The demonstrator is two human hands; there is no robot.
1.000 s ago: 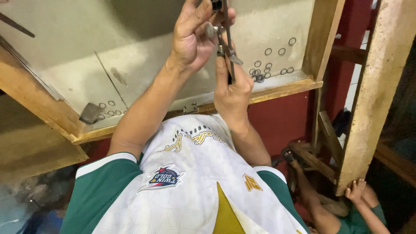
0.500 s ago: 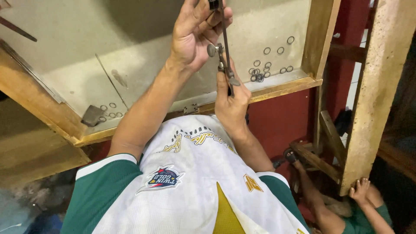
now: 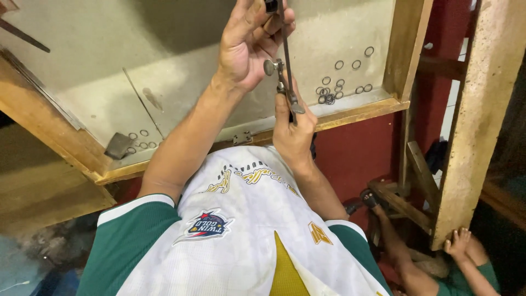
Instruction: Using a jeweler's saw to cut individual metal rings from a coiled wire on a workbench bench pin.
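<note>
My left hand (image 3: 249, 46) is raised over the bench, with its fingers pinched on the upper end of a thin dark metal tool (image 3: 286, 66) that carries a round knob screw (image 3: 270, 67). Just below, my right hand (image 3: 293, 134) grips the tool's lower end. The tool stands nearly upright between both hands, and its top runs out of view. Beneath the hands lies a pale bench tray (image 3: 181, 82) with a wooden rim (image 3: 356, 112). Several small metal rings (image 3: 329, 93) are scattered to the right of my hands.
More rings (image 3: 139, 140) and a small grey metal piece (image 3: 118, 145) lie at the tray's left front. A wooden post (image 3: 471, 126) stands at the right. Another person's hand (image 3: 457, 244) and foot (image 3: 370, 198) are low on the right, by a wooden frame.
My right hand has slid a little down the tool toward me. The left hand has kept its grip at the top.
</note>
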